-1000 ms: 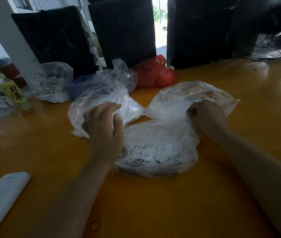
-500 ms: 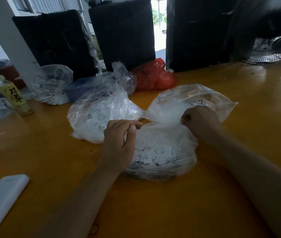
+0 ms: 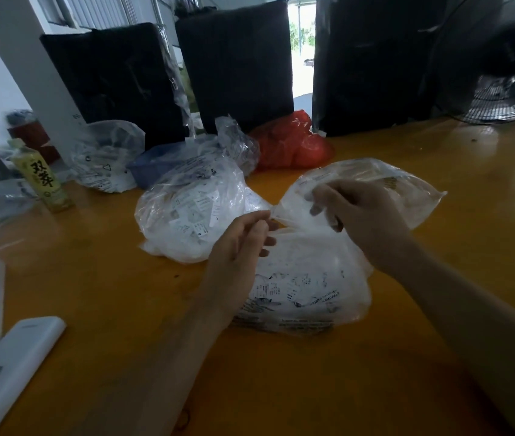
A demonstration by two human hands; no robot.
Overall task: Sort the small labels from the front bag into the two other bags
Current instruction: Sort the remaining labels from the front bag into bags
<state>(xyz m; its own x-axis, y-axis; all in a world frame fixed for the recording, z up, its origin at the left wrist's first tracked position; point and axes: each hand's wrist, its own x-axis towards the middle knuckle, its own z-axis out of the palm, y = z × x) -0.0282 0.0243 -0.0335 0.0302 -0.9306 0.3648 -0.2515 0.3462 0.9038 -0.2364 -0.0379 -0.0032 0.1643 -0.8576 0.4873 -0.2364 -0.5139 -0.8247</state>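
A white remote-like device [image 3: 7,369] lies at the lower left of the frame on the orange table [image 3: 313,388], out of the way of the work. Just above frame centre-bottom sits the front bag [image 3: 306,287], a clear plastic bag of small printed labels, resting closest to the person so both hands can reach its mouth. The left hand [image 3: 237,247] hovers over the bag's upper left edge, its fingertips [image 3: 264,221] curled together in a pinch on a fold of clear film; whether a label is between them cannot be told. The right hand [image 3: 366,215] is raised above the bag's upper right, fingers bent and gripping a gathered piece of plastic, apparently pulling against the left to spread an opening; which bag that film belongs to is hard to say, since the edges meet there.

Beyond the hands, the two receiving bags fan out within easy reach: the left sorting bag [image 3: 187,212], mid-frame left and bulging with white labels, and the right sorting bag [image 3: 401,184], mid-frame right and flatter. Sorting looks well under way, with the front bag still holding many labels.

Farther back, a yellow drink bottle [image 3: 42,177] stands at the left edge, another clear bag [image 3: 105,158] and a blue tub [image 3: 161,162] sit behind it, and a red plastic bag [image 3: 294,143] lies near top centre. Black wrapped bundles [image 3: 237,64] and a fan [image 3: 501,89] line the top.
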